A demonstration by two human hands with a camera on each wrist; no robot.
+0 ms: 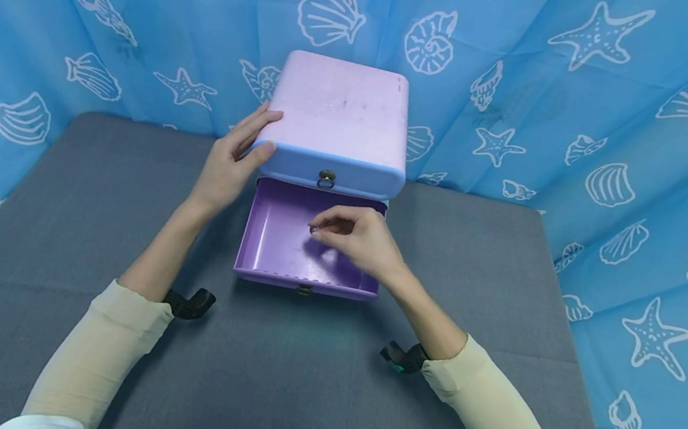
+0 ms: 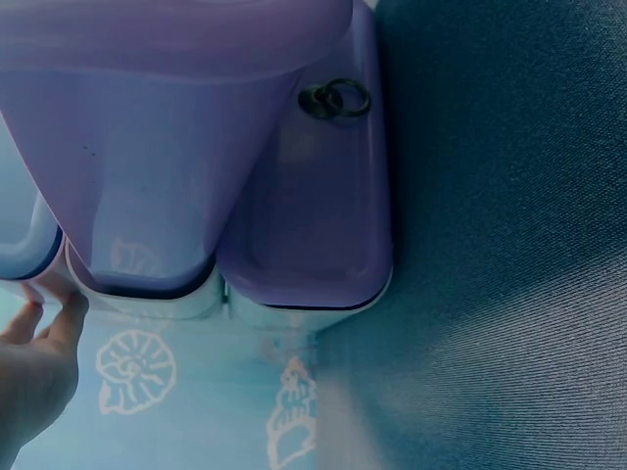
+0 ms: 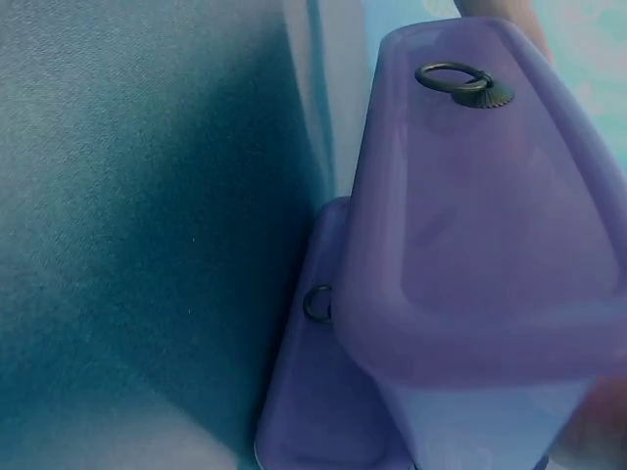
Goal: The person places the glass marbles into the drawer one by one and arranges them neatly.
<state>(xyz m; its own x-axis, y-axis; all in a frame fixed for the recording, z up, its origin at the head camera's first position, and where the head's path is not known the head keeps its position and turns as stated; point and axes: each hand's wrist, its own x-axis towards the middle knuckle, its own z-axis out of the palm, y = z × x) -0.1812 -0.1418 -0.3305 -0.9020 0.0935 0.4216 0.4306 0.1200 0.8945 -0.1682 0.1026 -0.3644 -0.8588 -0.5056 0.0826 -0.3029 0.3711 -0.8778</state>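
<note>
A small drawer cabinet (image 1: 341,105) with a pink top stands at the table's back edge. Its blue top drawer front (image 1: 291,166) is closed, while the purple middle drawer (image 1: 269,234) is pulled out. My left hand (image 1: 227,163) rests on the cabinet's left side, thumb and fingertips against the upper edge. Over the open drawer, my right hand (image 1: 363,239) pinches a small dark object (image 1: 313,229) between thumb and fingers; its kind is too small to tell. Inside the drawer I see only bare purple plastic and the hand's shadow.
Below the pulled-out drawer is a closed purple drawer (image 2: 323,206) with a metal ring pull (image 2: 335,99). Grey cloth covers the table (image 1: 296,382). A blue curtain (image 1: 385,2) printed with shells and starfish hangs behind and to both sides.
</note>
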